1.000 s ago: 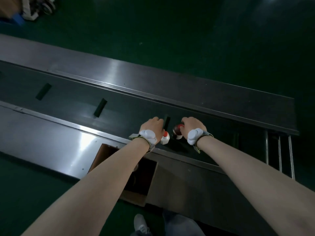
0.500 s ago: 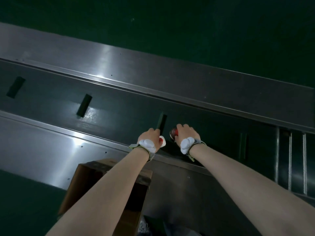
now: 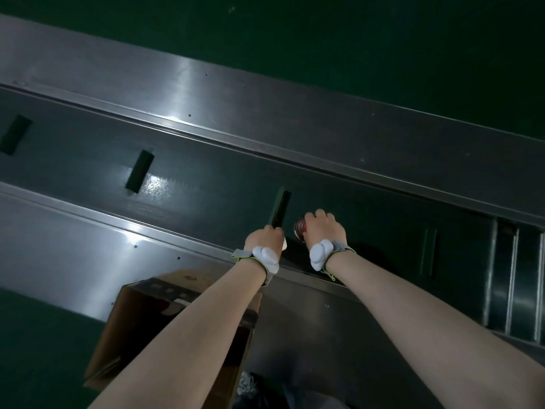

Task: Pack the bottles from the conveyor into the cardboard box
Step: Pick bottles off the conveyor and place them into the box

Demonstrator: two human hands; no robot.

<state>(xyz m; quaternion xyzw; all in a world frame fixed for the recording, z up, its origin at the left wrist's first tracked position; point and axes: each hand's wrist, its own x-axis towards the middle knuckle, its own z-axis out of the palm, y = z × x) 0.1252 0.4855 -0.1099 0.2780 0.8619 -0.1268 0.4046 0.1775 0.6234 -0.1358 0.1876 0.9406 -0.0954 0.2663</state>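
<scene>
Right hand [image 3: 323, 228] is curled tight around a red-capped bottle [image 3: 300, 228] at the near edge of the conveyor [image 3: 206, 184]; left hand [image 3: 264, 239] is closed on a white bottle [image 3: 284, 245] beside it. Both seem mid-pickup. Next, each bottle should lift clear of the near rail and travel down-left into the cardboard box [image 3: 141, 314] below.
</scene>
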